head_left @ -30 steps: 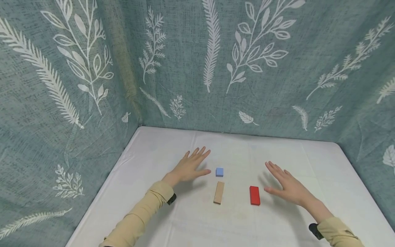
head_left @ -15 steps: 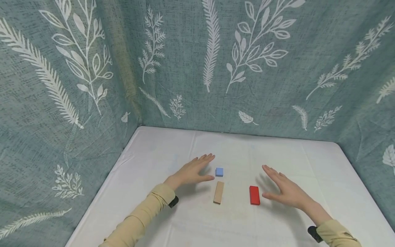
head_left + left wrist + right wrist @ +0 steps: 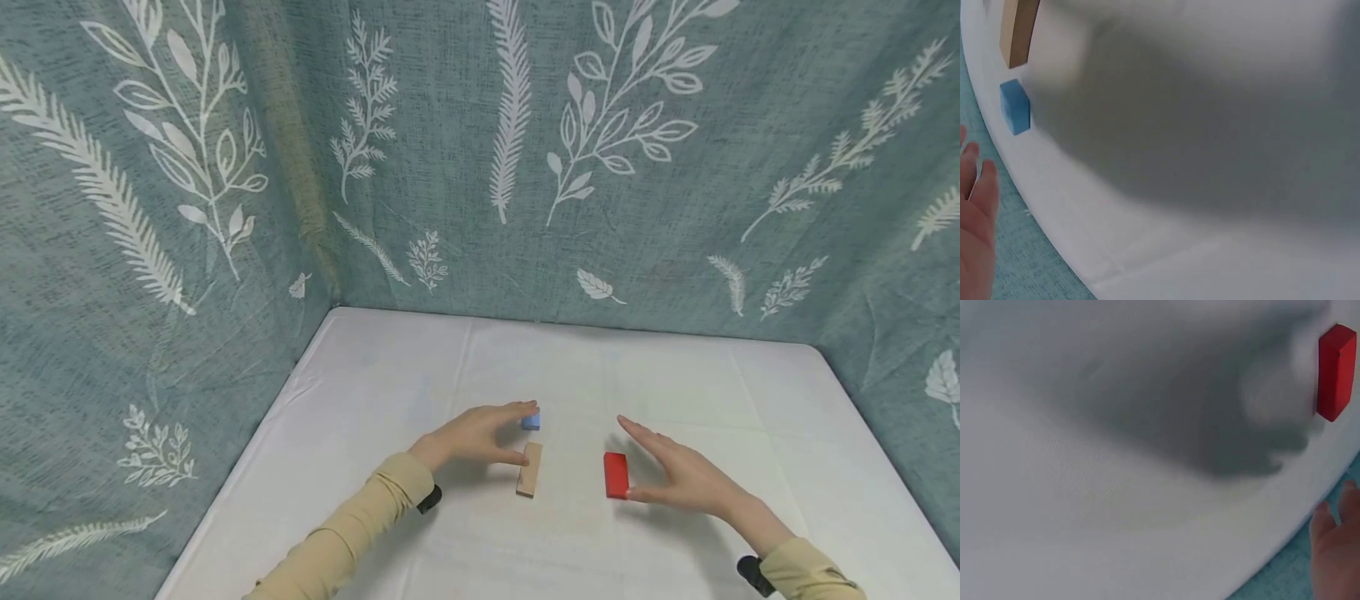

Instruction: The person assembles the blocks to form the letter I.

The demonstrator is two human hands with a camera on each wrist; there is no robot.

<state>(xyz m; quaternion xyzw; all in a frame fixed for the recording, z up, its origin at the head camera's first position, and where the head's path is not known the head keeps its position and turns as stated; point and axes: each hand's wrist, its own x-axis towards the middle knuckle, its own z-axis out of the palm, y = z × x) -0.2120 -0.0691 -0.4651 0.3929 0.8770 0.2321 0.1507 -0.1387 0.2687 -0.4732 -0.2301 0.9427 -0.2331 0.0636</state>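
Note:
My left hand hovers over the table with its thumb and fingers spread. In the head view its fingertips partly cover a small blue block, and its thumb tip overlaps a plain wooden block. The left wrist view shows the blue block and the wooden block apart from that hand. On the right, a red block lies beside my right hand, whose thumb tip appears at the block's near corner. The right wrist view has the red block apart from the fingers.
A white cloth covers the table. Teal curtains with white leaf prints hang behind it and along both sides. Dark wrist cameras sit at each cuff, the right one near the table's front.
Both hands have moved inward and nearer the body, the left toward the blue and wooden blocks, the right toward the red block. The blocks stay in place.

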